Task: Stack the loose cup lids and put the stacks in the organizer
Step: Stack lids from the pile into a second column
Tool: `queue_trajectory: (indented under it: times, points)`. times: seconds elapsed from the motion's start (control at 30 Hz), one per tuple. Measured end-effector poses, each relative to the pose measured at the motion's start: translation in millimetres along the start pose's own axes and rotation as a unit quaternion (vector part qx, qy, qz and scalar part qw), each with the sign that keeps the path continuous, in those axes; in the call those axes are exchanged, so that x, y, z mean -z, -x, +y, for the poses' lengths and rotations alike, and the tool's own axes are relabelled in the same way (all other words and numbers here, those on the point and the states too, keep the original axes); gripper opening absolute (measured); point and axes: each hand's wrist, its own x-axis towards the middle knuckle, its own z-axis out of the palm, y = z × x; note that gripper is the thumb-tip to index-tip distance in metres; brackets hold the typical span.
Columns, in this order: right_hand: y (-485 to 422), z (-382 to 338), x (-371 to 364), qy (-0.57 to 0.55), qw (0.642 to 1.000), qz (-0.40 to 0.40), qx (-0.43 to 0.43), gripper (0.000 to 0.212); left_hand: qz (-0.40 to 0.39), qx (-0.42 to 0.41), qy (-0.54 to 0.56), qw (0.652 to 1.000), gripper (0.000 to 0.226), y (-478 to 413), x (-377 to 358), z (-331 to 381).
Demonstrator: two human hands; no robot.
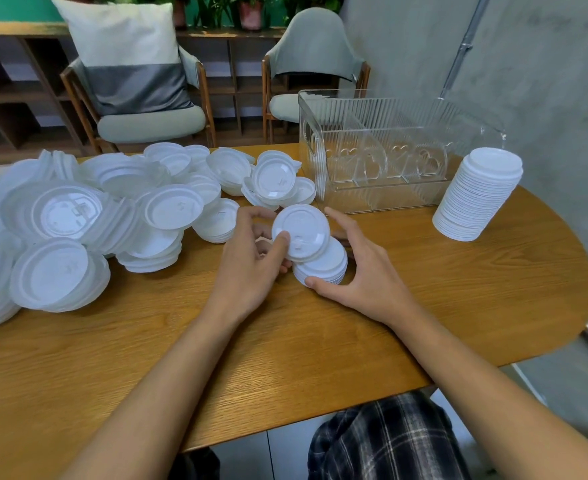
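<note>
My left hand [251,268] pinches one lid [301,233], tilted, thumb on top, ready to seat it squarely. My right hand [365,271] cups the stack [323,268] on the table [459,306], steadying it. The organizer [389,150] stands just beyond.

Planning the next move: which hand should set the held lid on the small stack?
Left. The left hand pinches the lid right over the small stack, while the right hand holds that stack steady.
</note>
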Motion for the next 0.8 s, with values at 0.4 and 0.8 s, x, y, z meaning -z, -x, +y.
queue_trajectory:
  times: [0.4, 0.8]
  points:
    - [2.1, 6.7, -5.3, 0.011, 0.997, -0.013, 0.076, 0.083, -0.070, -0.085, -0.190, 0.976, 0.058, 1.3, -3.8, -12.8]
    - [2.4, 6.4, -4.6, 0.012, 0.999, -0.025, 0.041, 0.106, -0.120, -0.065, -0.159, 0.978, 0.080, 3.0, 4.4, -7.6]
